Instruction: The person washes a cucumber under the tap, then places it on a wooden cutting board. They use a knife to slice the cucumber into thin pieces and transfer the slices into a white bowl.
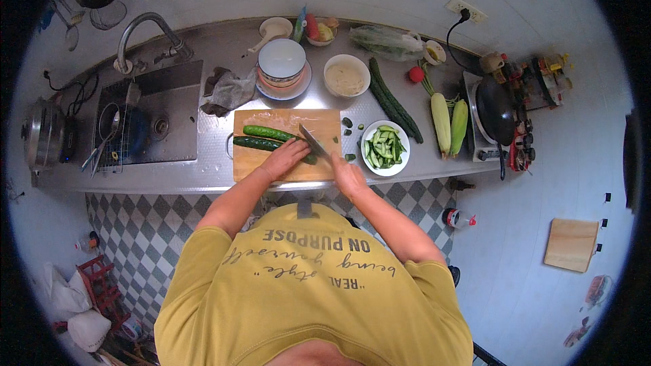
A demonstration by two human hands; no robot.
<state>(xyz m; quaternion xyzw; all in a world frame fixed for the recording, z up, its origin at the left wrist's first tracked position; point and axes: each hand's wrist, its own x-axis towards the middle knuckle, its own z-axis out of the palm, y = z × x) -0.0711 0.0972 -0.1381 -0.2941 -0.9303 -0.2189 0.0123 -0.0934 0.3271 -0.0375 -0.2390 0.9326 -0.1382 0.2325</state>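
Note:
My right hand [349,175] grips the handle of a kitchen knife [314,143], whose blade slants up and left over a wooden cutting board [285,166]. Two long cucumber pieces [257,143] lie side by side on the board. My left hand [287,158] rests with bent fingers on the right end of the nearer one, beside the blade; what lies under the fingers is hidden. A small green piece shows just below the blade. Right of the board, a white plate [363,148] holds many cut cucumber pieces [384,146]. Small dark green end pieces [347,122] lie between board and plate.
Behind the board stand stacked bowls [282,58] and a bowl of pale dough-like food [347,76]. Whole cucumbers [394,100], a radish [416,74] and corn-shaped pale green vegetables [441,124] lie right, before a wok [494,111]. Left are a grey cloth [229,90] and sink [175,134].

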